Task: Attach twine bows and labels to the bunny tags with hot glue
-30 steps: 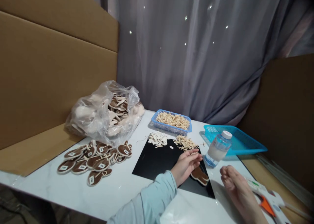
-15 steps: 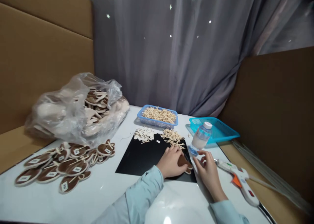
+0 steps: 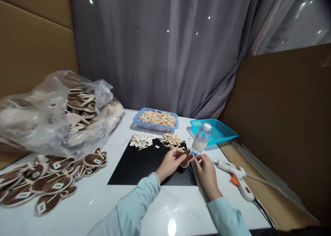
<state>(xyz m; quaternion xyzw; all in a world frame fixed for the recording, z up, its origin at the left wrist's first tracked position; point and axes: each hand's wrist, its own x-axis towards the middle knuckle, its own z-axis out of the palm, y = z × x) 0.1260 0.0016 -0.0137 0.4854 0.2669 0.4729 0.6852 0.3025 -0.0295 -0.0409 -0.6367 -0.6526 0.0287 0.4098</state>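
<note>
In my left hand is a brown plush rabbit-head-shaped piece with a pale edge, raised over the black mat. Its rounded lobes point right. My right hand has thumb and fingers pinched together close to those lobes. I cannot make out whether they grip the piece's edge or something small. Beyond my hands lie a heap of cream cord bows and a heap of small white tags. A white glue gun with an orange trigger lies right of my right hand.
Finished-looking brown pieces with bows and labels lie at the left. Behind them sits a clear plastic bag of brown pieces. A blue basket holds more bows. A bottle stands before a turquoise tray. Cardboard walls flank the table.
My left hand has lifted the brown piece off the mat. My right hand has closed from spread fingers into a pinch beside it. The view has turned slightly right.
</note>
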